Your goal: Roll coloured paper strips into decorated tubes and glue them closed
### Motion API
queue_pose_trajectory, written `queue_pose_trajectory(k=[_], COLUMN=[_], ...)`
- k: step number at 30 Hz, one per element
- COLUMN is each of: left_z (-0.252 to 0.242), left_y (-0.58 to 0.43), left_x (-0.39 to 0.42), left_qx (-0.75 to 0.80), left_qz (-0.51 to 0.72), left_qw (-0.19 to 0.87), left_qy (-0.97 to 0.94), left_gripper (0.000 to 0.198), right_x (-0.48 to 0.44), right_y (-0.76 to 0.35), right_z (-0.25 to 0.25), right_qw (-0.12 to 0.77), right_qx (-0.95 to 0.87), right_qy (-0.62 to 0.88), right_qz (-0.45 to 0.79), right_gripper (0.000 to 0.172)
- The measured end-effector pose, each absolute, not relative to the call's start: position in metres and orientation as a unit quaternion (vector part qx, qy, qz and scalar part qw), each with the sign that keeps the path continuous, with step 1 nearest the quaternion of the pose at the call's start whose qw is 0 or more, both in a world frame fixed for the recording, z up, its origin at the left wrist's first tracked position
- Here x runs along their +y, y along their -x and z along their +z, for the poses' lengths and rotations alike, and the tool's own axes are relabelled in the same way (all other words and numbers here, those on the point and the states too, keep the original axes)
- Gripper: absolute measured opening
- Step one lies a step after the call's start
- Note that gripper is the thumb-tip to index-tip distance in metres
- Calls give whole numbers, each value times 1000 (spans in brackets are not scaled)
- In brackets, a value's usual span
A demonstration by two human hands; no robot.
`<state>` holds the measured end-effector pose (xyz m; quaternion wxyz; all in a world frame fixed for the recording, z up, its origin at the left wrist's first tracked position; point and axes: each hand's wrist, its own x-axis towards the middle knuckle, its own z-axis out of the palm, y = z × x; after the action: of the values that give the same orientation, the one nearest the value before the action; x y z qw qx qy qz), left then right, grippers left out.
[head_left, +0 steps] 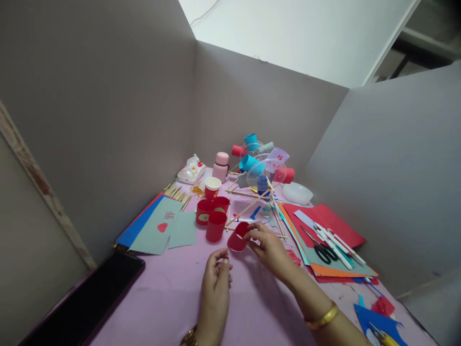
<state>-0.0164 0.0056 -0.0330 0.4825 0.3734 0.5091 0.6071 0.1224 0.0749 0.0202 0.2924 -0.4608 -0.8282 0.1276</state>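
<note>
Ideally, the red paper tube [237, 239] is gripped only lightly at its edge, so that its round is not crushed. It is held in the closed fingers of the right hand [268, 250], just above the pink bench [173, 293]. The left hand [216, 269] is pinched together beside it, on what cannot be told. The tube is seen to be short, open-ended, of thin red card.

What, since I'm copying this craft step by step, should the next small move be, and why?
Probably bring the left hand up to the red paper roll. The right hand holds that roll alone by its right side, tilted above the pink tabletop, while the left hand's pinched fingertips sit just short of it, not touching.
</note>
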Motion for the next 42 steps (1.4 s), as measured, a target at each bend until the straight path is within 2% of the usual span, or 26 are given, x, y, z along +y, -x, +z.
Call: queue_pose_trajectory(k=[3,6,8,11,16,20,24,27,30,34,36,40,42], left_z=[-32,-32,-33,-34,-27,-12,-2,-6,-14,-17,-15,-14,-16], left_y=[16,16,16,19,32,34,30,27,25,20,19,18,20], left_x=[6,5,4,7,19,21,18,19,22,19,17,15,16], left_qx=[508,507,506,506,492,424,340,322,336,365,381,415,446], left_qz=[610,612,614,619,637,609,550,528,523,524,526,539,563], left_qw=[484,484,483,477,475,557,648,670,666,644,630,593,556], left_qy=[-368,-366,-366,-364,-355,-374,-402,-411,-413,-421,-427,-430,-418], left_gripper=[28,29,29,29,38,48,47,47,51,51,48,54,55], right_x=[79,79,77,76,69,60,54,51,47,44,44,47,49], right_y=[-130,-128,-123,-118,-126,-135,-139,-139,-137,-134,-133,-133,-134], right_z=[23,23,22,22,38,45,42,41,40,37,35,33,32], right_qw=[295,301,305,323,344,347,359,378,390,404,404,397,423], right_qx=[-826,-822,-819,-810,-797,-785,-770,-753,-740,-747,-750,-744,-721], right_qy=[460,463,461,458,421,390,374,386,411,424,427,426,428], right_qz=[134,143,153,174,264,334,371,375,363,315,303,327,344], right_gripper=[35,37,31,11,10,12,13,13,17,8,10,11,11])
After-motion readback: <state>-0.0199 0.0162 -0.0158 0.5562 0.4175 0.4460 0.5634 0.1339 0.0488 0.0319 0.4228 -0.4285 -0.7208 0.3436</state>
